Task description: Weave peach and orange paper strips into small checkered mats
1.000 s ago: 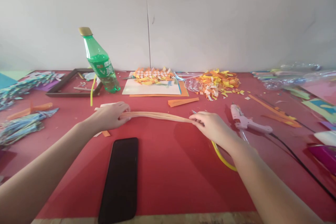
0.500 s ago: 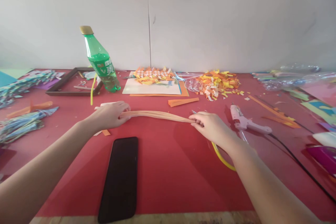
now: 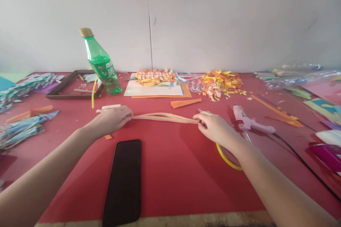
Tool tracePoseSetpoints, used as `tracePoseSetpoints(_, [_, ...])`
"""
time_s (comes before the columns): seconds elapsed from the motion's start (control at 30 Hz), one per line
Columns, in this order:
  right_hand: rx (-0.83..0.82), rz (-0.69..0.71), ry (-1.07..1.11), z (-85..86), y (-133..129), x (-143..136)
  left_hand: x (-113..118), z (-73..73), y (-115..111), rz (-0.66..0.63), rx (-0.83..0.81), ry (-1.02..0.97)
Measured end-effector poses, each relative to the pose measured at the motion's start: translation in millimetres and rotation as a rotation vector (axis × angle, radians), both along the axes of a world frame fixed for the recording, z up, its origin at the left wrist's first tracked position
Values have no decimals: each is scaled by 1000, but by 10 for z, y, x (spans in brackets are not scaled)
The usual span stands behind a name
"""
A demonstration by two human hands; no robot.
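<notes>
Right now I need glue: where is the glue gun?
In the head view, the pink glue gun lies on the red table, just right of the right hand, below the orange paper scraps.

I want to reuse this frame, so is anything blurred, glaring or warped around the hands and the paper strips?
Head view: left hand, right hand and paper strips fairly sharp; soft even light, faint shadows on the red table; the bottle leans from wide-angle distortion.

You find no readable text anywhere. Green bottle [image 3: 101, 63] carries label with white marks, too blurred to read. Phone [image 3: 123, 182] screen dark, blank. Glue gun [image 3: 249, 122] shows no legible marking.
</notes>
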State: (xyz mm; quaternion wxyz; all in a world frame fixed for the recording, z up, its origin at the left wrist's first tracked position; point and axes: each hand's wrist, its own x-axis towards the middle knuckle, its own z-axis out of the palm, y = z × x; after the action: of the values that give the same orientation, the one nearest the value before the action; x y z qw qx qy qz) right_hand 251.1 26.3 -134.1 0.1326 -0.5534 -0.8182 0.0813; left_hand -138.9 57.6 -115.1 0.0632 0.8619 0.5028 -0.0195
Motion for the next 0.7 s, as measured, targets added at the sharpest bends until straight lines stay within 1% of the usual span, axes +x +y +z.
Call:
tracePoseSetpoints(0.17, [-13, 8, 61, -28, -14, 105, -10, 9, -53, 23, 17, -16])
tracePoseSetpoints(0.37, [-56, 14, 134, -46, -42, 18, 65, 21, -66, 14, 18, -14])
tracePoseSetpoints(0.53, [-54, 2, 158, -34, -26, 15, 95, 55, -80, 71, 51, -6])
tracePoseSetpoints(0.7, [-55, 3, 179, -32, -15, 2, 87, 42, -67, 33, 27, -36])
